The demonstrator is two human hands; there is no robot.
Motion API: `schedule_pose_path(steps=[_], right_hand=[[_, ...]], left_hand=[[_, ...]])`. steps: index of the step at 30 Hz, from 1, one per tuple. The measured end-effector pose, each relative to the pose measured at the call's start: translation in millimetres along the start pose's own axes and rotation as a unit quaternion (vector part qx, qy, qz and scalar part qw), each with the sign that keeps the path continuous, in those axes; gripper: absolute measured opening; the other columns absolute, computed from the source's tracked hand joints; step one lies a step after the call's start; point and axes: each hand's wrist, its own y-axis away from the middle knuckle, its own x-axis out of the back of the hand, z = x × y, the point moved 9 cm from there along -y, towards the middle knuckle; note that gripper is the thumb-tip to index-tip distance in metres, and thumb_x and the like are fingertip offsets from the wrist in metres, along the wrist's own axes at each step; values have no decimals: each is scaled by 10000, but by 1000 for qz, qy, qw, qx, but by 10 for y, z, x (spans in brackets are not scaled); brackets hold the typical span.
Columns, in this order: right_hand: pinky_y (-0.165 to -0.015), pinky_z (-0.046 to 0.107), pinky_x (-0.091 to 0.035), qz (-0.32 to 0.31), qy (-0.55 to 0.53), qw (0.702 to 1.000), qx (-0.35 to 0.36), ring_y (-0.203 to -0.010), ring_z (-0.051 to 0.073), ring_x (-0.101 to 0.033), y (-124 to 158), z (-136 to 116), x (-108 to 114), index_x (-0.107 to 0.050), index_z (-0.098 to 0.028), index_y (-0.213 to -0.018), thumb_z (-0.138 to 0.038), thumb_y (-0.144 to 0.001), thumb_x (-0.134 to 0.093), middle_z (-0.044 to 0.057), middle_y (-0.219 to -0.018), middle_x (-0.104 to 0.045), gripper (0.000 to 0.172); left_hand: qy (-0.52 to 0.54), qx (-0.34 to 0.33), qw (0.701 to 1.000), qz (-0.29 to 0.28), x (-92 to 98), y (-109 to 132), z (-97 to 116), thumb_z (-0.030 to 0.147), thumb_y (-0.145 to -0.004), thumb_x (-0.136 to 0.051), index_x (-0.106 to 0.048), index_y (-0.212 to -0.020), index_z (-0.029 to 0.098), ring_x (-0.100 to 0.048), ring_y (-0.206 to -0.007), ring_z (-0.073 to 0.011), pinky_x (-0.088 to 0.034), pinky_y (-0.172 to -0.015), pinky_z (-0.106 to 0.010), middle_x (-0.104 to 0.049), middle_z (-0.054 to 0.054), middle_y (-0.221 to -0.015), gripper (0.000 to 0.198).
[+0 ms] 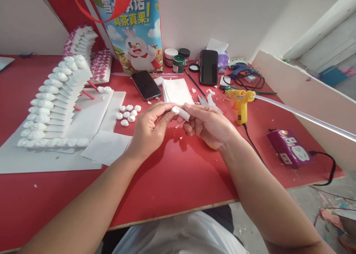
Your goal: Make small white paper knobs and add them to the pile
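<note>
Pinching a white coil (175, 110), the left hand (151, 126) likely prevents unwinding; the right hand (210, 122) pinches its tail (184, 115). White rosettes (126, 114) lie aside, probably leaving room.

A red desk (178, 180) with a pale front edge stands against a plain white wall (200, 16), which brightens toward the right. A low white board (306, 98) runs along the desk's right side; below, coloured scraps (330, 218) lie on the grey floor (303, 200).
</note>
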Motion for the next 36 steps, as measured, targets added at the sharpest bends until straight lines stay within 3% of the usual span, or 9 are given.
schedule_pose_path(steps=[5, 11, 17, 22, 30, 33, 36], right_hand=[[-467, 221, -409, 16, 38, 999, 19, -561, 75, -522, 1, -40, 19, -782, -150, -837, -419, -702, -900, 35, -808, -710, 323], [-523, 240, -415, 37, 111, 990, 78, -561, 81, -499, 8, -123, 41, -813, -143, -876, -386, -728, -877, -15, -628, -622, 292], [-504, 246, -366, 115, 252, 945, 173, -507, 77, -457, 102, -304, 39, -755, -128, -749, -338, -829, -781, -28, -544, -581, 226], [-497, 244, -365, 171, 301, 911, 227, -503, 85, -457, 206, -362, -42, -708, -151, -728, -304, -878, -711, -23, -572, -596, 215], [-631, 264, -457, 171, 373, 863, 296, -654, 131, -610, 294, -364, -179, -697, -182, -817, -278, -963, -623, 16, -739, -708, 191], [-672, 267, -465, 167, 389, 849, 315, -700, 135, -633, 288, -391, -143, -698, -174, -818, -236, -968, -608, 22, -768, -714, 186], [-666, 264, -457, 131, 384, 864, 297, -687, 130, -622, 227, -396, -88, -713, -175, -828, -229, -966, -613, 13, -757, -704, 179]], left_hand=[[12, 19, 1000, 0, -5, -7, -35, 344, -998, -593, -790, -1029, 233, -687, -831, -188, -563, -817, -314, -747, -43, -912, 228], [16, 35, 999, 9, 16, 2, -108, 328, -978, -625, -788, -1059, 212, -703, -869, -195, -567, -849, -319, -762, -52, -955, 215], [45, 71, 996, 28, 3, 27, -147, 340, -958, -662, -786, -1076, 193, -714, -855, -189, -576, -828, -299, -773, -52, -946, 226], [-5, 37, 997, 66, 18, 49, -32, 359, -980, -630, -787, -1066, 205, -697, -849, -184, -568, -828, -297, -764, -46, -938, 237], [-96, -34, 987, 123, 22, 117, 77, 343, -1012, -583, -783, -1138, 225, -663, -824, -153, -529, -812, -263, -733, -26, -905, 263], [-81, -38, 990, 108, -23, 125, 62, 351, -1016, -576, -764, -1207, 210, -666, -801, -149, -541, -799, -266, -728, -29, -877, 303], [-38, -16, 996, 78, -24, 102, 12, 337, -993, -616, -787, -1163, 218, -694, -814, -164, -564, -814, -284, -758, -33, -883, 268]])
